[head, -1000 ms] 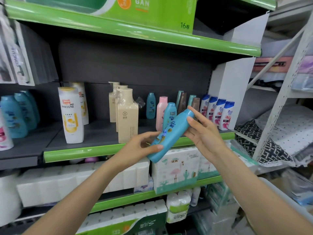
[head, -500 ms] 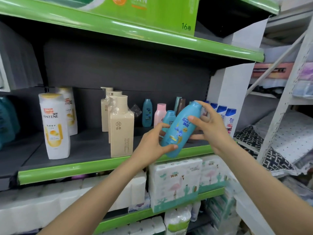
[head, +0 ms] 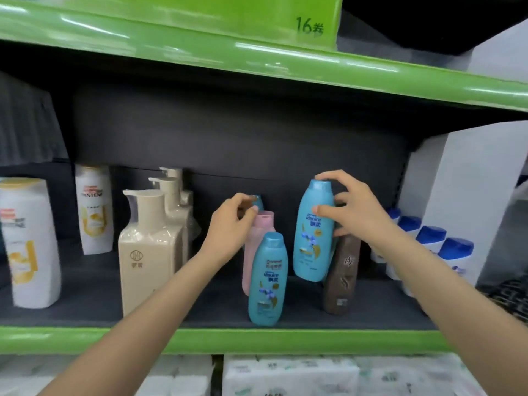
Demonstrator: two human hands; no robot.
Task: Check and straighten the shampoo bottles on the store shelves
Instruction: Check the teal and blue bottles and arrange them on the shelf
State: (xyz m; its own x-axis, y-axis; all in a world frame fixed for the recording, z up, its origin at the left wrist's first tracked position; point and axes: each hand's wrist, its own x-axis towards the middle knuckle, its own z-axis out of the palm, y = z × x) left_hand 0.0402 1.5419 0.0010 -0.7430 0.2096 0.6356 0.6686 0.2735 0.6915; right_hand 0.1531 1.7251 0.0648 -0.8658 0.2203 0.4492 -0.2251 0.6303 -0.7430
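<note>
Held bottle: the tall turquoise plastic shampoo bottle with a flower label [head: 313,232] is now upright over the dark shelf board [head: 94,292], its base just above or barely on the board; half a second ago it was tilted in mid-air in front of the shelf.
Right hand: the right hand [head: 354,207] grips this bottle high up, thumb across the label, forefinger over the cap, the other fingers curled round the far side.
Left hand: the left hand [head: 231,224] has let go of the turquoise bottle and moved to the row behind; its fingers are pinched at the cap of a small teal bottle at the back [head: 258,202], though whether they truly hold it is hard to tell, since the hand hides most of it.
Neighbours: a shorter turquoise bottle [head: 268,278] stands at the shelf's front, a pink bottle [head: 258,238] just behind it, and a brown bottle [head: 343,275] leans just beside the held one.
Further out: cream pump bottles [head: 151,252], white bottles with yellow labels [head: 28,244], and blue-capped white bottles [head: 454,258].
Meaning: checking looks finished and this bottle is being returned; the brown bottle likely needs straightening next.
</note>
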